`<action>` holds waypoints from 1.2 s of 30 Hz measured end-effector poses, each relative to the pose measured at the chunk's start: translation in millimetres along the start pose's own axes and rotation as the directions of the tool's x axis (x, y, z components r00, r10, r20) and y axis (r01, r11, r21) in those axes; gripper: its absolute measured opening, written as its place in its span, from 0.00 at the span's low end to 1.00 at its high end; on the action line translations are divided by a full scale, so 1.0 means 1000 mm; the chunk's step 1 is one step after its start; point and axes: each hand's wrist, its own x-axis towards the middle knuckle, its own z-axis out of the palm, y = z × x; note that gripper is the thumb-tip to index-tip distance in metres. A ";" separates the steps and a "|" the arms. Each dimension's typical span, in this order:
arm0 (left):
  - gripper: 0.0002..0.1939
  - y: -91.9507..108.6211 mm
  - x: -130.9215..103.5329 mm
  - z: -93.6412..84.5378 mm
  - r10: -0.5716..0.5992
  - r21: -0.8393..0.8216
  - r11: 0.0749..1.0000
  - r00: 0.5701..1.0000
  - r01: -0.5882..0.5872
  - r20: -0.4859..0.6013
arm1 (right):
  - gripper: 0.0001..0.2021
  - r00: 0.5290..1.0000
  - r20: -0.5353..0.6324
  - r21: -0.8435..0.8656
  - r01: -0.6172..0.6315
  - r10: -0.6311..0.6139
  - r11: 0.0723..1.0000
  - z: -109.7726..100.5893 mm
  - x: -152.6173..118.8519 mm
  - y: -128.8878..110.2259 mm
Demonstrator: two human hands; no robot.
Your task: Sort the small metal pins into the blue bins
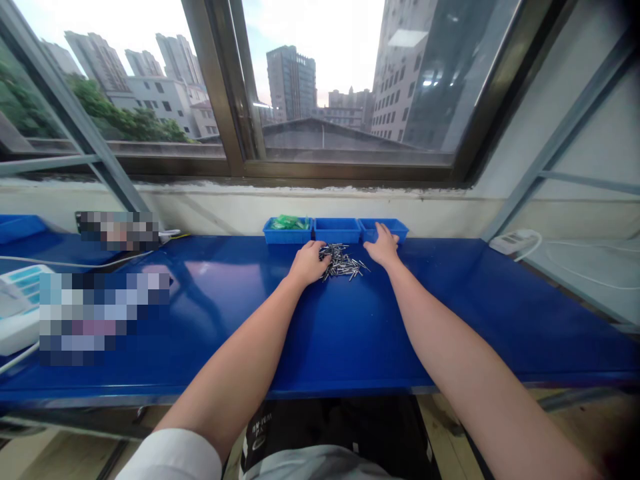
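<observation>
A loose pile of thin, shiny metal pins (pixel 344 264) lies on the blue table (pixel 320 333); their exact kind is too small to tell. My left hand (pixel 306 264) rests at the pile's left edge, thumb and fingers apart and touching the pins. Over the front of the right blue bin (pixel 403 232) is my right hand (pixel 383 248), its fingers spread and reaching over the rim. I see nothing held in it, though the bin's inside is partly hidden. The middle blue bin (pixel 337 235) stands between the right bin and the left blue bin (pixel 287 237), which holds green plastic packets (pixel 289 222).
The bins stand in a row near the wall below a window (pixel 350 80). Blurred items and a white device (pixel 20 313) with cables lie at the left. A white power strip (pixel 513 241) sits at the right, near a grey metal frame (pixel 545 160).
</observation>
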 end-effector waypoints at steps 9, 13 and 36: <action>0.19 -0.004 0.002 0.004 -0.021 0.021 1.000 0.999 0.020 0.050 | 0.15 0.997 0.042 0.019 0.061 -0.061 0.998 -0.005 0.000 0.000; 0.18 -0.004 0.002 0.004 -0.021 0.020 1.000 0.998 0.020 0.067 | 0.09 0.950 0.312 -0.121 0.050 -0.010 0.991 -0.010 -0.004 -0.007; 0.14 0.005 0.000 -0.001 0.049 -0.060 0.997 0.999 -0.048 0.019 | 0.13 0.923 0.276 0.407 0.139 -0.267 0.903 0.003 -0.021 -0.031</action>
